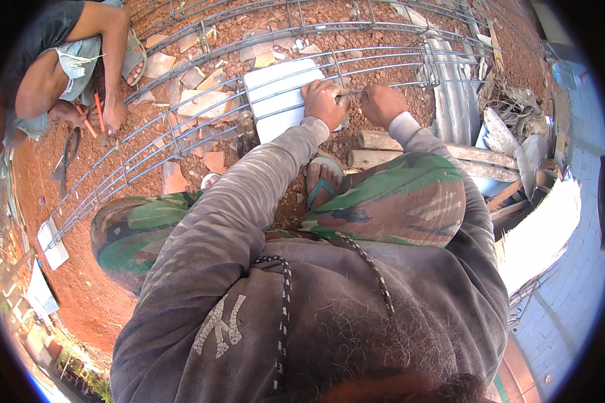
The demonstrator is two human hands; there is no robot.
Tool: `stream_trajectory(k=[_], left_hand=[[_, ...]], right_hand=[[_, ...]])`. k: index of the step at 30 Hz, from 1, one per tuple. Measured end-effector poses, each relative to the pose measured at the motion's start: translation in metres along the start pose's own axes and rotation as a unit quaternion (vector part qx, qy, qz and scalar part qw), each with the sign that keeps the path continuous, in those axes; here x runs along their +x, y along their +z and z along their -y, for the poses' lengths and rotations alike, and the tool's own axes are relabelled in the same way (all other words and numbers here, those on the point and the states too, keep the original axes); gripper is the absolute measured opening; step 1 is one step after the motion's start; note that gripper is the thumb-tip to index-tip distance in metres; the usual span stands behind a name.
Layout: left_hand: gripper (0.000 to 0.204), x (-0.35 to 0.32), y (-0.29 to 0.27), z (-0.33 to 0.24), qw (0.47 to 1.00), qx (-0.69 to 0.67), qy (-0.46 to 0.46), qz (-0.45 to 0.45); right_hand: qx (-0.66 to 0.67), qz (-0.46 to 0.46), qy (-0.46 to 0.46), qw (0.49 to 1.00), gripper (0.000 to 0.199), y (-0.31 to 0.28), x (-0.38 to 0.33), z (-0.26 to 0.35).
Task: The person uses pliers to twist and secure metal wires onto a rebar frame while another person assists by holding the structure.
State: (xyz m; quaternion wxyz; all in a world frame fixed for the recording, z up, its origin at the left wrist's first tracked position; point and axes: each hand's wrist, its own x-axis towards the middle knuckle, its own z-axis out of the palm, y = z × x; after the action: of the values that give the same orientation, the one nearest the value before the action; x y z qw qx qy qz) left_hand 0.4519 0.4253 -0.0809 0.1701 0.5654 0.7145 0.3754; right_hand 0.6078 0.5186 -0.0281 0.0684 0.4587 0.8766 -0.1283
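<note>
A long cage of thin steel reinforcing bars [144, 176] curves across the ground in front of me, tied with square stirrups. My left hand [324, 102] is closed at the cage's near bars, beside a white flat panel [265, 124] lying under the bars. My right hand [383, 105] makes a fist just to its right, a short gap away. A short thin brownish rod [353, 93] spans that gap, its ends running into or behind the fingers. Whether it is a tool or part of the cage, I cannot tell; what each fist grips is hidden.
At upper left another person's hands [107, 115] hold an orange-handled tool [99, 111]. Broken tiles [205, 102] lie on the red soil. Wooden poles [376, 158], corrugated metal sheet [450, 87] and debris [511, 127] sit to the right. My sandalled foot [324, 180] is near the cage.
</note>
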Motion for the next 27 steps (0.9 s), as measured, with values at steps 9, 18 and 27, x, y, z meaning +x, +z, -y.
stream_trajectory(k=[9,18,27], left_hand=[[0.022,-0.001,-0.017,-0.009,0.998,0.029,0.028,0.038],[0.058,0.031,-0.169,-0.019,0.912,0.319,0.028,0.258],[0.035,-0.003,-0.214,0.07,0.887,0.203,-0.16,0.382]], right_hand=[[0.714,0.323,0.13,0.607,0.05,-0.016,-0.013,-0.015],[0.724,0.072,0.301,0.617,0.065,0.015,-0.082,-0.044],[0.737,0.033,0.255,0.625,0.043,-0.003,-0.079,-0.006]])
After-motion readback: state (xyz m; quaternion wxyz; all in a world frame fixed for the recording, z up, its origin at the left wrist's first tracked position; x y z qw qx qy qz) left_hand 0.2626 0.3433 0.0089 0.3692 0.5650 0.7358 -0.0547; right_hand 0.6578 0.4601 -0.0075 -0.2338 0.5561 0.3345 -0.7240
